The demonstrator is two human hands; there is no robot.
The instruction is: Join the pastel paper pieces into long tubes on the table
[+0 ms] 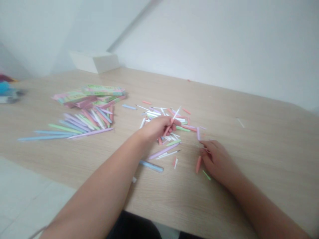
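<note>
My left hand (160, 127) is closed over the pile, its fingers pinching a coral pen barrel (166, 131) with a thin white refill (177, 112) slanting up from it. Under and around this hand lie loose pen parts: white refills, coral, green and purple barrels, small caps. On the right, my right hand (216, 157) is closed with thumb and forefinger together; a thin pale piece seems to be at its fingertips, too blurred to name. Close by it are a purple pen piece (198, 133), a coral pen piece (198, 164) and a small green piece (206, 175).
Assembled-looking pastel pens (86, 121) lie fanned out on the left. Behind them are several stacked patterned boxes (103, 90). A white box (96, 62) stands by the wall. One thin white stick (240, 122) lies far right. The table's front edge is near my lap.
</note>
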